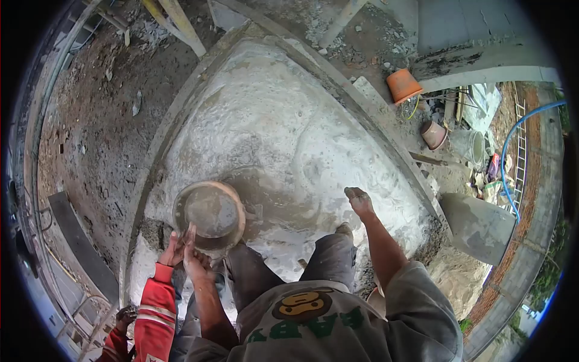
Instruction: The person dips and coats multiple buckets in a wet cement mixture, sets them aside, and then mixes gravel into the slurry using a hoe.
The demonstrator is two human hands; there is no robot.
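A round bucket (pixel 238 202) with a tan rim holds wet grey material (pixel 211 211) at left of centre. By its lower rim is my left hand (pixel 196 262), one finger raised and the others loosely bent, nothing visible in it. Beside it, a co-worker's hand (pixel 170 252) in a red sleeve (pixel 157 304) reaches the bucket's edge. My right hand (pixel 360 202) is above the pale wet surface (pixel 271 102), its fingers curled together with nothing visible in them.
A raised border (pixel 362 114) surrounds the pale surface. An orange bucket (pixel 404 85), a smaller bucket (pixel 433 134), a clear bucket (pixel 469 146), a large grey container (pixel 476 226) and a blue hose (pixel 509 142) are at right. A dark plank (pixel 81 244) lies at left.
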